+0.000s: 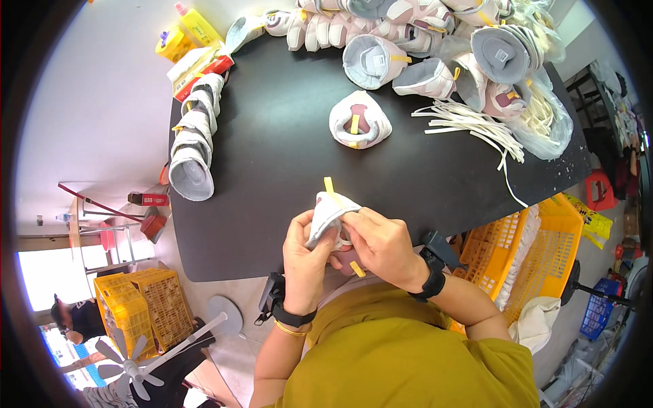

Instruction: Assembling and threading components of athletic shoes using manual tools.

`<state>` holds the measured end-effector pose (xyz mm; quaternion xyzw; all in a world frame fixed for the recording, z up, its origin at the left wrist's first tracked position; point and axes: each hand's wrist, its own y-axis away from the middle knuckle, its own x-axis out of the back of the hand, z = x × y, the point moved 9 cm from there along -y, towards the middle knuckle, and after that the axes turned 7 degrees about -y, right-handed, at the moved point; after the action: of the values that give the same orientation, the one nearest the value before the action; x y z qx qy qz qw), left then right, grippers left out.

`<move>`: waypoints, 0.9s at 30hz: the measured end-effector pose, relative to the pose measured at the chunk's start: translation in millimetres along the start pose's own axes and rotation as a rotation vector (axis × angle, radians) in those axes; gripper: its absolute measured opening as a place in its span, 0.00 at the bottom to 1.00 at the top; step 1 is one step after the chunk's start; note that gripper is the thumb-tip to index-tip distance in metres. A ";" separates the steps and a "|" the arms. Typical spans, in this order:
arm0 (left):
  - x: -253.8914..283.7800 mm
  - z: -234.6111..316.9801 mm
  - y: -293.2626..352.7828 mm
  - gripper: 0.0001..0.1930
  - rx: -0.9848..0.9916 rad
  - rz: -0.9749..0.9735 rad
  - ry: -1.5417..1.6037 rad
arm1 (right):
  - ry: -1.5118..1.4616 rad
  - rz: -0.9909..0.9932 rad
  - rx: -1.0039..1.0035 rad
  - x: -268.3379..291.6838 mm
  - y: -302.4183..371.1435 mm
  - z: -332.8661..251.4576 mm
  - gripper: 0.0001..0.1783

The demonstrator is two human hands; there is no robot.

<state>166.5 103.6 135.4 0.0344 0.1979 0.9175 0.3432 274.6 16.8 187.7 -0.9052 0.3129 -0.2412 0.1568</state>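
Note:
At the table's near edge my left hand (304, 257) is closed around a white and pink shoe upper (326, 209), its thumb pressed against the grey lining. My right hand (382, 243) pinches the rim of the same upper from the other side. Whether its fingertips also hold a lace is hidden. One yellow tab sticks up from the upper, and another yellow tab (357, 269) shows below my hands. Farther up the black table (286, 136) lies a second shoe upper (374, 129) with a yellow strip down its middle.
Nested uppers (192, 175) line the table's left edge, below a red box (219, 66) and yellow bottles (198, 28). More uppers (371, 61) crowd the far side. Cream laces (469, 124) lie right, beside a plastic bag (554, 136). Orange crates (544, 251) stand at lower right.

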 end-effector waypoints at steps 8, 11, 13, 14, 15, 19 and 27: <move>-0.3 -0.3 -4.4 0.05 0.004 0.038 -0.052 | -0.020 -0.024 0.003 -0.6 1.4 -2.9 0.13; 3.0 -1.2 -3.9 0.06 -0.039 0.085 -0.142 | 0.069 -0.057 0.026 -2.7 6.6 -8.8 0.14; 0.9 -0.5 -4.1 0.07 -0.030 0.066 -0.054 | 0.158 -0.128 0.039 -6.4 8.4 -10.5 0.14; 0.3 0.3 -4.1 0.08 -0.026 0.056 -0.010 | 0.218 -0.188 0.048 -8.5 9.7 -11.4 0.15; -0.3 0.6 -2.5 0.10 0.012 0.043 0.071 | 0.282 -0.246 0.049 -9.9 12.0 -11.1 0.15; 7.2 6.3 5.5 0.15 0.013 0.023 0.114 | 0.303 -0.417 0.133 -2.3 10.3 -27.5 0.20; -0.5 23.5 13.3 0.20 -0.050 -0.049 -0.218 | 0.116 -0.183 -0.092 31.7 -1.5 -9.0 0.27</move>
<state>163.4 102.1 162.2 0.1204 0.1372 0.9044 0.3857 292.4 -3.6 206.5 -0.9207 0.2484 -0.2917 0.0742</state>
